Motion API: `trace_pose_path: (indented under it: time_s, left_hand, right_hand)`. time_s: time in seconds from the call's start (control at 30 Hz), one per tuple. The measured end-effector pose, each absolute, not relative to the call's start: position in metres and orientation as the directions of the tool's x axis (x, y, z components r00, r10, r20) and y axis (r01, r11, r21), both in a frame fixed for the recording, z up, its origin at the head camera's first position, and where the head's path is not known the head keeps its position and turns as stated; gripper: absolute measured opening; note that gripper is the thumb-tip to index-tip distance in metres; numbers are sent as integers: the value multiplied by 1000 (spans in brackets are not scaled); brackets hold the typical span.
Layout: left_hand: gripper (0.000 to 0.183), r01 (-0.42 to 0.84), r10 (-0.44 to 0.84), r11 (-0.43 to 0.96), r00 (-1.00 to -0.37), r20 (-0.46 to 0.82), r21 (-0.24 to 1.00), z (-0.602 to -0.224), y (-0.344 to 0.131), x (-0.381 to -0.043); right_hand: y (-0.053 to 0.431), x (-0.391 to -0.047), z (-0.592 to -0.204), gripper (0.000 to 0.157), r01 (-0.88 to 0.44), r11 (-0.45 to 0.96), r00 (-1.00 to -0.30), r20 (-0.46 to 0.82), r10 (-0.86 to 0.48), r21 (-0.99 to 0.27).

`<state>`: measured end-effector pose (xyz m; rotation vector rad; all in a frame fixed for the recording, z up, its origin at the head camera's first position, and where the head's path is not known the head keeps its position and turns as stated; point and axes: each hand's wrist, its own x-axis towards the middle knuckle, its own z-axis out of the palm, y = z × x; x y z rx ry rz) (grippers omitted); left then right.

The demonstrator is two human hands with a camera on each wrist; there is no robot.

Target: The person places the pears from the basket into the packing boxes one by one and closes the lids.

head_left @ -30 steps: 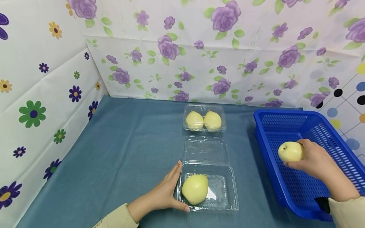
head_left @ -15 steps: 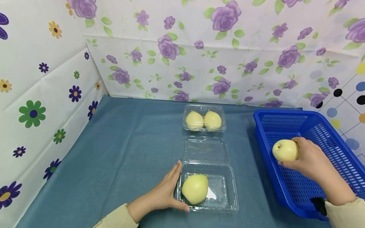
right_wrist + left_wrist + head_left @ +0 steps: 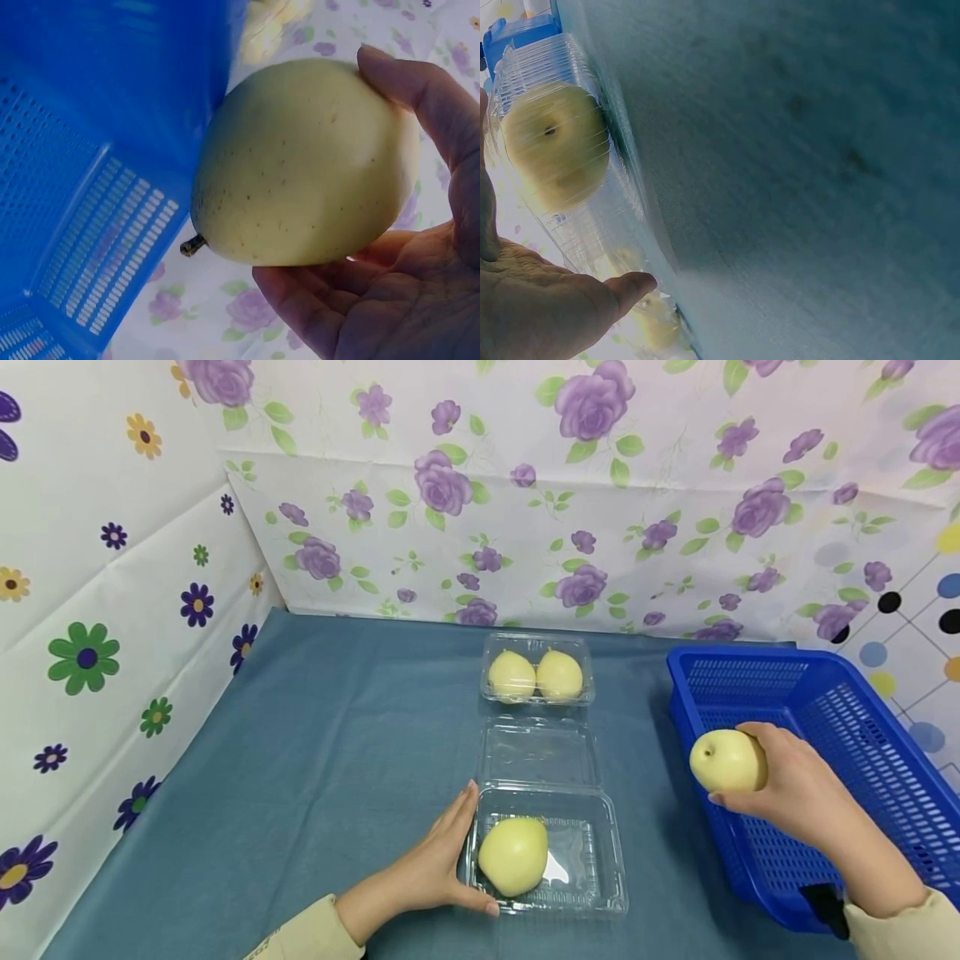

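Note:
My right hand (image 3: 802, 789) grips a pale yellow pear (image 3: 727, 761) over the left rim of the blue basket. In the right wrist view, thumb and fingers wrap the pear (image 3: 300, 165), its dark stem showing. My left hand (image 3: 423, 868), fingers extended and thumb spread, rests against the left side of an open clear plastic clamshell box (image 3: 600, 852). One yellow pear (image 3: 513, 857) lies in the left part of this box, and its lid (image 3: 540, 753) lies folded back, away from me. The left wrist view shows the thumb along the box wall, with the pear (image 3: 555, 146) behind the plastic.
Behind the lid stands a second clear box (image 3: 536, 645) with two pears (image 3: 559, 677) inside, its lid down. The blue perforated basket (image 3: 750, 656) stands at the right. A blue-grey cloth (image 3: 337, 735) covers the table, with flowered sheets (image 3: 420, 543) behind and at the left.
My right hand has carried the pear leftward, from above the basket's inside to over its left rim. My left hand and the box have stayed put.

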<state>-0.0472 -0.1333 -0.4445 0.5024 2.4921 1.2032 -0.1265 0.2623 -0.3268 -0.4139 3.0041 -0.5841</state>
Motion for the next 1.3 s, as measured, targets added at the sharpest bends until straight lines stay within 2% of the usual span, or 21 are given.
trace_pose_path:
  time_s: [0.57, 1.3]
  left_hand:
    - [135, 181, 445, 572, -888, -117, 800, -446, -132, -47]
    - [136, 176, 445, 563, -888, -117, 807, -448, -134, -48]
  right_hand:
    - [230, -111, -330, 88, -335, 848, -932, 11, -363, -410]
    - [202, -103, -337, 87, -473, 739, -852, 33, -523, -480]
